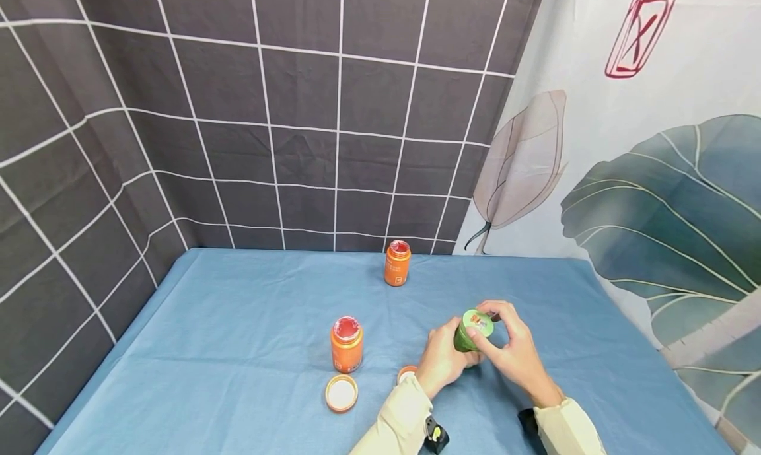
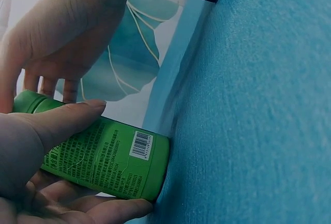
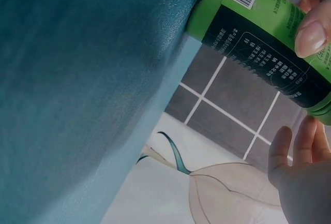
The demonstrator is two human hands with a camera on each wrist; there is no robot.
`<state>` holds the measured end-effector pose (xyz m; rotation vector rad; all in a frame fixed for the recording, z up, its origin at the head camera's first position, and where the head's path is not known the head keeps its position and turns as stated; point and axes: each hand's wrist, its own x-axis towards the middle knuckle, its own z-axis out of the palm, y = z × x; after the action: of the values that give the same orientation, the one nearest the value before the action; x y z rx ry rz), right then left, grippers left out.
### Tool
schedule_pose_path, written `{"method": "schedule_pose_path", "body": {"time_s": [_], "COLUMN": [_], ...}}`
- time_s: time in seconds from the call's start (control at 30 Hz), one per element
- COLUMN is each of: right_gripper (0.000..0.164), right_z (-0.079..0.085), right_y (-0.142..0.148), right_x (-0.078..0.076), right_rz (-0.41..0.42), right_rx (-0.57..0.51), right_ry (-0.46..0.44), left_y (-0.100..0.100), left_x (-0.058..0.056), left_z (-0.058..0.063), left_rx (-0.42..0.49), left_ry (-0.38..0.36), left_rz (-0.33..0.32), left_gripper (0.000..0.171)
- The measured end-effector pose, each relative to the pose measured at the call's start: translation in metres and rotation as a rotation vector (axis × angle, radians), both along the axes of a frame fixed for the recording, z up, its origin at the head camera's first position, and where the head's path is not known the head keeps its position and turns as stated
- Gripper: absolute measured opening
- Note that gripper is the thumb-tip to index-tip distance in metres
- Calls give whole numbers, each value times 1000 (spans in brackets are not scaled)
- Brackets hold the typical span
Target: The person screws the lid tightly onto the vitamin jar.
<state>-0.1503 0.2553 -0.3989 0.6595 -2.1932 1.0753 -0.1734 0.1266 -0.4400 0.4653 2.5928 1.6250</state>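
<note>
Item one: green jar (image 2: 106,154), single, standing right of the desk (image 1: 238,323) middle, towards the right edge and well forward of the back edge. You are gripping its body with your left hand (image 1: 442,357), thumb on one side and fingers curling round the other; you are pinching the green lid (image 1: 479,321) with your right hand (image 1: 516,352), thumb and fingertips meeting its rim. Key relation: the jar is sitting between your hands, touching both, with your left hand being nearer its body and your right nearer its top. Its long axis is running roughly upright, lid end pointing up and base pointing down (both wrist views are showing the base at the cloth, though you are leaving any slight lean hard to tell). Item two: lidless orange jar (image 1: 347,350), standing left of the middle. Item three: second orange jar (image 1: 396,269), likewise lidless, standing near the back edge. Item four: orange-rimmed lid (image 1: 341,394), lying pale inside up, just in front of the nearer orange jar. Item five: another lid (image 1: 407,372), lying partly hidden beside your left hand.
</note>
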Motion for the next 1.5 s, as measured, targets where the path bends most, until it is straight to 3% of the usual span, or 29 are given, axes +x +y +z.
{"method": "schedule_pose_path", "body": {"time_s": [0.13,0.23,0.4,0.5,0.87,1.17,1.5], "right_gripper": [42,47,43,43,43,41,38], "right_z": [-14,-23,-5,1,-28,-30,-33], "right_y": [10,17,7,3,21,22,21], "right_x": [-8,-14,-4,-1,-17,-20,-20], "right_rz": [-40,-31,39,66,73,59,0], "right_rx": [19,45,59,57,40,13,-1], "right_ry": [-62,-36,55,64,32,16,5], "left_y": [-1,0,0,0,1,-1,-1], "left_x": [0,0,1,1,1,1,0], "left_z": [0,0,0,1,2,3,1], "left_rx": [2,4,6,-1,-3,-2,-9], "left_ry": [6,-2,-11,-2,4,30,1], "left_rz": [5,9,17,22,25,20,4], "left_gripper": [43,44,43,42,43,42,40]}}
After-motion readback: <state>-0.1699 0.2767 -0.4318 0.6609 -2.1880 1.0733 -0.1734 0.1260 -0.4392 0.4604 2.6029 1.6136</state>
